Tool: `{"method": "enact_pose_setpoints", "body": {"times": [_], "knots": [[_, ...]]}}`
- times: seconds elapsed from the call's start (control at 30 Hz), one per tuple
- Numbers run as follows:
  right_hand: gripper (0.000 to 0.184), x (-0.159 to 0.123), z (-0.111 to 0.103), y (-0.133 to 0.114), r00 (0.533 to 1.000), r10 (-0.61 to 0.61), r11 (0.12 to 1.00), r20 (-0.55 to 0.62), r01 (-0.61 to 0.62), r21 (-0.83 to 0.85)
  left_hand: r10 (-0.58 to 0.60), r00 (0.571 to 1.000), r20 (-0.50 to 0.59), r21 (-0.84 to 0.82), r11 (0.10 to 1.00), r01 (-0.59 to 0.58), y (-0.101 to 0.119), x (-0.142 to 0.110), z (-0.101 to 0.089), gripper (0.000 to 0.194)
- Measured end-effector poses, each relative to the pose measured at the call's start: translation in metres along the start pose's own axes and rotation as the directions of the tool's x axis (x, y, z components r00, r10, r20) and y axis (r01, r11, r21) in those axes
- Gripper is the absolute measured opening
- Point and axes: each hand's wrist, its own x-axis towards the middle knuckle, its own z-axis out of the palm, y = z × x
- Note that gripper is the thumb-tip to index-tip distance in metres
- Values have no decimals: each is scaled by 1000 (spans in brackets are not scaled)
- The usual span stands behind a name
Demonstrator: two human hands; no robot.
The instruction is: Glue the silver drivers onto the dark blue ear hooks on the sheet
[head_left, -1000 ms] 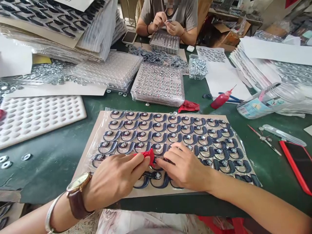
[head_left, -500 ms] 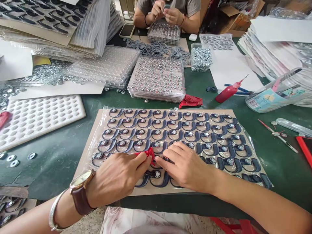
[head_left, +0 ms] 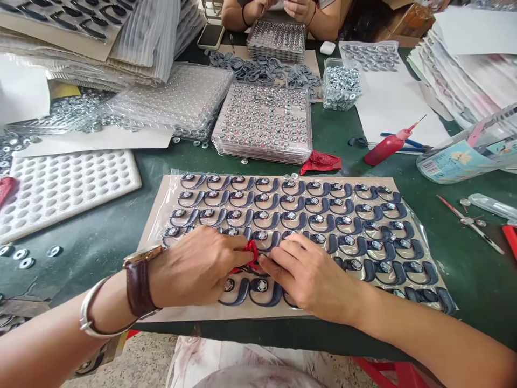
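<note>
A cardboard sheet (head_left: 155, 223) under clear film carries rows of dark blue hook-shaped parts (head_left: 315, 221) with round metal centres. My left hand (head_left: 197, 267), with a brown-strapped watch on the wrist, pinches a small red cloth (head_left: 251, 251) against the parts in the lower rows. My right hand (head_left: 311, 277) lies beside it, fingertips pressed on a part right next to the cloth. Both hands rest on the sheet near the table's front edge.
A white foam tray (head_left: 68, 183) with round pockets lies left, clear trays of metal discs (head_left: 264, 121) behind. A second red cloth (head_left: 321, 161), a red glue bottle (head_left: 388, 148), a plastic box (head_left: 464, 156) and tweezers (head_left: 470, 223) sit right. Another person's hands (head_left: 283, 11) work opposite.
My view has tilted down, so everything sits higher in frame. My left hand has slid a little up and right over the parts, still pinching the red cloth; the right hand stays alongside.
</note>
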Motion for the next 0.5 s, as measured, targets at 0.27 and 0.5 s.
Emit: {"method": "enact_pose_setpoints", "body": {"times": [0.27, 0.5], "knots": [[21, 1, 0, -3, 1000, 20, 1000, -19, -20, 9, 46, 996, 72, 97, 994, -53, 16, 7, 0, 27], [24, 2, -6, 2, 997, 45, 997, 68, -49, 52, 28, 994, -106, -117, 992, -41, -2, -6, -15, 36]]}}
